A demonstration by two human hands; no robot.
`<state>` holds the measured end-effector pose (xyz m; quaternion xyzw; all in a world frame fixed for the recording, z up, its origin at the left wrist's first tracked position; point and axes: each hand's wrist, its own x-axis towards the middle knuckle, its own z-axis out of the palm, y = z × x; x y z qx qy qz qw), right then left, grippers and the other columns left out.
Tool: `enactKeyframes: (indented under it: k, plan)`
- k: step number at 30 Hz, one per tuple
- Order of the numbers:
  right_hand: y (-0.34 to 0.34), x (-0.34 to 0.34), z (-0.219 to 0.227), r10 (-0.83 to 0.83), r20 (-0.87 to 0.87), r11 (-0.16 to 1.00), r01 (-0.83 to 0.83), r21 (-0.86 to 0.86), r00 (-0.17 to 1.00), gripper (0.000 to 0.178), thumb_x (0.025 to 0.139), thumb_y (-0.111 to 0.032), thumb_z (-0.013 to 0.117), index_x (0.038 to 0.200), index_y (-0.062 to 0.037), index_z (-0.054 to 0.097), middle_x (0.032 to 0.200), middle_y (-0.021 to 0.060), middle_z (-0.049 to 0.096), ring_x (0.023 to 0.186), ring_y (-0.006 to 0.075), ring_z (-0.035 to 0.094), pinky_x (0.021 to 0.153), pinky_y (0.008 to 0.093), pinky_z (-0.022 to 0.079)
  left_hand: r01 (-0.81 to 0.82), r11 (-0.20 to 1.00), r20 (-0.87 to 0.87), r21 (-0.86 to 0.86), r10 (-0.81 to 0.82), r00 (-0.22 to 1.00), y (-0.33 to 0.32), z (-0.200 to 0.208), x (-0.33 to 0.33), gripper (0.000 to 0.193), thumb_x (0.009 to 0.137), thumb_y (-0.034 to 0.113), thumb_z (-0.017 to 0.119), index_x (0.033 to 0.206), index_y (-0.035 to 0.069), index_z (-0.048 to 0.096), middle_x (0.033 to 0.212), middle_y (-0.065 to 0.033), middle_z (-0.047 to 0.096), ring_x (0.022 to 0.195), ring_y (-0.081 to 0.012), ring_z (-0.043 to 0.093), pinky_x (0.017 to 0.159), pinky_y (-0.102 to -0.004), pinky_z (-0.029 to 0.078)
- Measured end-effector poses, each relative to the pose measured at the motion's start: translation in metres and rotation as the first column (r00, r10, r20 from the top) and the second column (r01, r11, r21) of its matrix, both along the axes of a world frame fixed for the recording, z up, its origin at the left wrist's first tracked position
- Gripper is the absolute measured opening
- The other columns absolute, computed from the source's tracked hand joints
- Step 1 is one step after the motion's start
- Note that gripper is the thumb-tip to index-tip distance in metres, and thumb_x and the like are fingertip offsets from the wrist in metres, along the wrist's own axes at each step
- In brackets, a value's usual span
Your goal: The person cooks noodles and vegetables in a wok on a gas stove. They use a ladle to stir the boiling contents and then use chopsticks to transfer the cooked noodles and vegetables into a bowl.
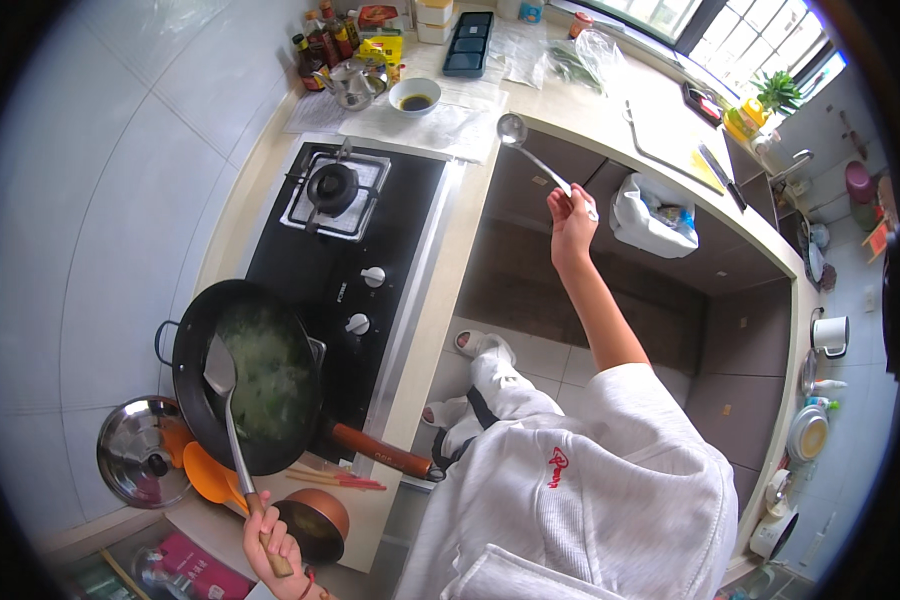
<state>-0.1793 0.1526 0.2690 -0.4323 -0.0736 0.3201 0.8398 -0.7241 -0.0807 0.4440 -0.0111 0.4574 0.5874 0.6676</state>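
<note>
Tiles [110,270] flank a wok [202,308] of greenish liquid [278,380]; left fingers [262,524] closely clasp a spatula [220,374], right fingers [570,212] a ladle [513,129].

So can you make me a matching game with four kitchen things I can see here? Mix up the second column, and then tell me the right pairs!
Things:
1. Spatula
2. Ladle
3. Small bowl
4. Wok

Clues:
A. White, with dark liquid inside
B. Held in the right hand
C. Black, with greenish contents inside
D. Held in the left hand

Right pairs: 1-D, 2-B, 3-A, 4-C
</note>
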Motion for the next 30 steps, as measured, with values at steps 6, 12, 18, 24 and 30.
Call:
enactKeyframes:
  k: [6,12,18,24,30]
  plan:
    - [0.078,0.070,-0.031,-0.113,0.060,0.989,0.119,-0.091,0.992,0.018,0.097,-0.010,0.050,0.111,0.0006,0.050,0.090,0.0140,0.062,0.078,0.0196,0.065,0.072,0.0306,0.058,-0.307,0.885,-0.414,-0.351,0.147,0.898,0.047,0.053,0.085,0.037,0.104,0.018,0.031,0.133,-0.003,0.039,0.074,-0.0011,0.039,0.047,-0.0070,0.035,0.039,-0.0216,0.032]
    - [0.160,0.140,-0.065,-0.143,-0.142,0.989,0.135,-0.068,0.979,0.020,0.095,-0.008,0.052,0.113,0.0007,0.048,0.093,0.0147,0.062,0.081,0.0209,0.066,0.072,0.0283,0.057,-0.407,0.899,-0.722,-0.162,0.173,0.670,0.052,0.035,0.128,0.035,0.102,0.016,0.034,0.130,-0.005,0.039,0.075,-0.0016,0.040,0.050,-0.0081,0.037,0.043,-0.0219,0.036]
    - [0.222,0.202,-0.110,-0.290,-0.168,0.955,0.274,-0.112,0.942,0.024,0.096,-0.008,0.053,0.117,-0.0010,0.046,0.096,0.0137,0.062,0.082,0.0199,0.066,0.068,0.0266,0.056,-0.311,0.948,-0.929,-0.062,0.059,0.366,0.035,0.021,0.148,0.034,0.100,0.013,0.038,0.128,-0.006,0.039,0.076,-0.0022,0.041,0.052,-0.0095,0.039,0.048,-0.0228,0.040]
    - [0.240,0.226,-0.132,-0.214,-0.284,0.966,0.159,-0.204,0.935,0.030,0.090,-0.022,0.065,0.112,-0.0066,0.052,0.077,0.0056,0.057,0.063,0.0157,0.055,0.059,0.0314,0.053,-0.370,0.927,-0.278,0.063,0.372,0.886,0.052,0.018,0.163,0.032,0.098,0.013,0.041,0.125,-0.005,0.041,0.077,-0.0026,0.042,0.056,-0.0102,0.042,0.051,-0.0236,0.041]
    - [0.201,0.245,-0.143,-0.342,-0.299,0.910,0.234,-0.343,0.891,0.031,0.090,-0.034,0.062,0.094,-0.0068,0.048,0.071,0.0034,0.052,0.057,0.0144,0.051,0.055,0.0328,0.051,-0.358,0.931,0.132,0.065,0.348,0.928,0.054,0.025,0.164,0.031,0.096,0.013,0.044,0.121,-0.004,0.042,0.078,-0.0031,0.043,0.059,-0.0110,0.044,0.054,-0.0244,0.042]
